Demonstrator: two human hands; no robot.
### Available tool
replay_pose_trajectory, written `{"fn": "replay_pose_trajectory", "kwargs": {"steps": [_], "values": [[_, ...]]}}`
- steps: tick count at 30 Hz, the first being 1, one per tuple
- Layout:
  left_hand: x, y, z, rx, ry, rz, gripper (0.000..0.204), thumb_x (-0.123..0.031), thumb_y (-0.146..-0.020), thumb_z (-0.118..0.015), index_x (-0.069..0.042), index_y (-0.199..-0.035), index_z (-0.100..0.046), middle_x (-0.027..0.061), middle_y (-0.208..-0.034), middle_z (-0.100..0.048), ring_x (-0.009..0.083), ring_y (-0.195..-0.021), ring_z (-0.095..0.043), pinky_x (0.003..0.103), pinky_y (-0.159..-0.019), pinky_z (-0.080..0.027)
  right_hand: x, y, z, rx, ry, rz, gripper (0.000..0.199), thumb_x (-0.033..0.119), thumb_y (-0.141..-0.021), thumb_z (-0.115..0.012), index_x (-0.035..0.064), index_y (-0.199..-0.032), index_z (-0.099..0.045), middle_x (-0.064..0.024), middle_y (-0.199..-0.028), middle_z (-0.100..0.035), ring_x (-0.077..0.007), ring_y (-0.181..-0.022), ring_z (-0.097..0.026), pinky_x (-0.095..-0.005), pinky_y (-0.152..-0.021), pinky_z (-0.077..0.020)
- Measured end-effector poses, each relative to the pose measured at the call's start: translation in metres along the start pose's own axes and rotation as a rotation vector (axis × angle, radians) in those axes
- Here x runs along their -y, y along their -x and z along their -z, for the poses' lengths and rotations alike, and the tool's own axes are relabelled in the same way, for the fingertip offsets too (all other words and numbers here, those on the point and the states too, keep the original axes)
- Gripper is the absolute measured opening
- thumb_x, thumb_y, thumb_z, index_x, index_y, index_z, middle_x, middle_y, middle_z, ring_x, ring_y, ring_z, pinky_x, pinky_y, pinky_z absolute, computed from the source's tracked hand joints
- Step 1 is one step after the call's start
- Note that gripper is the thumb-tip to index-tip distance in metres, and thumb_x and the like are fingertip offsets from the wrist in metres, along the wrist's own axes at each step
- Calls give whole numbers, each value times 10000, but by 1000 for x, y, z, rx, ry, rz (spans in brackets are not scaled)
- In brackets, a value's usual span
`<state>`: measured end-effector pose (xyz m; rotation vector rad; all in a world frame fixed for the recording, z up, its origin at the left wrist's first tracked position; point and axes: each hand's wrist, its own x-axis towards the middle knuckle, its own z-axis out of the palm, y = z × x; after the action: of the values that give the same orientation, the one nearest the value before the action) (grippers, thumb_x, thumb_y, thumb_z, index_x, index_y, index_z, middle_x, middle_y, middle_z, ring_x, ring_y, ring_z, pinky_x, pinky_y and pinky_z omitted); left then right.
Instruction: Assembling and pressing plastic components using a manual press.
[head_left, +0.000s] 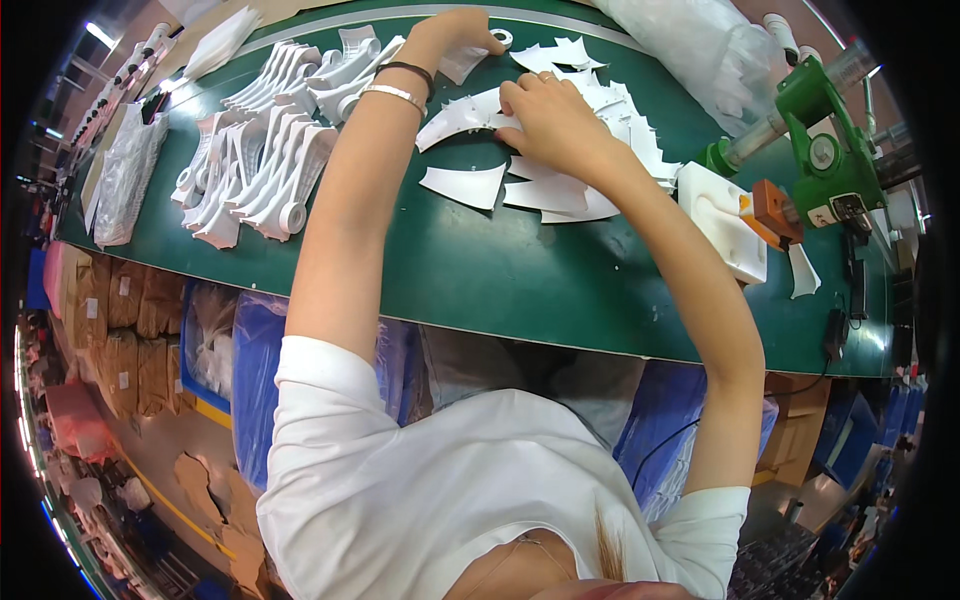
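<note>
12 o'clock: left hand (462, 32) at ring-ended white part (508, 41), grip hidden from me | 12 o'clock: right hand (552, 115) curls over curved white panel (462, 117), can't tell if pinching | 2 o'clock: green press (812, 105), pale label (822, 215) illegible

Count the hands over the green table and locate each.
2: the left hand at the table's far side, beside a small white ring; the right hand nearer, at a curved white piece. No others show.
</note>
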<state>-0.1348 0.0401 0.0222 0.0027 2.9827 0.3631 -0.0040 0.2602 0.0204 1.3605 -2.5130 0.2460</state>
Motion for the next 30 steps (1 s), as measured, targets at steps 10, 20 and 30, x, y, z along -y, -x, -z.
{"fn": "replay_pose_trajectory", "kwargs": {"steps": [10,20,30], "values": [[-45,92,54,-515,157,-547,267,-110,-757,-705,32,-968,-624,223,-888,-682,330,-745,-686,390,-657,-541,-6,24,50,-191,-503,-180,391,326,-806,-777,48,-1032,-621,-98,-996,-714,-271,-934,-679,-372,-833,-499],[-123,203,20,-339,1056,-471,378,-311,-988,-587,62,-1009,-647,113,-890,-678,151,-811,-693,245,-681,-575,-2,99,107,-746,-366,-184,354,184,-732,-828,74,-1008,-634,-62,-942,-662,-272,-861,-614,-363,-754,-486],[-158,223,-41,-114,1479,-431,317,-225,-1004,-558,73,-1108,-585,140,-1016,-654,165,-934,-658,322,-830,-591,-9,130,87,-638,-20,-24,365,130,-681,-801,37,-997,-647,-77,-971,-615,-269,-860,-584,-380,-736,-446]]}}
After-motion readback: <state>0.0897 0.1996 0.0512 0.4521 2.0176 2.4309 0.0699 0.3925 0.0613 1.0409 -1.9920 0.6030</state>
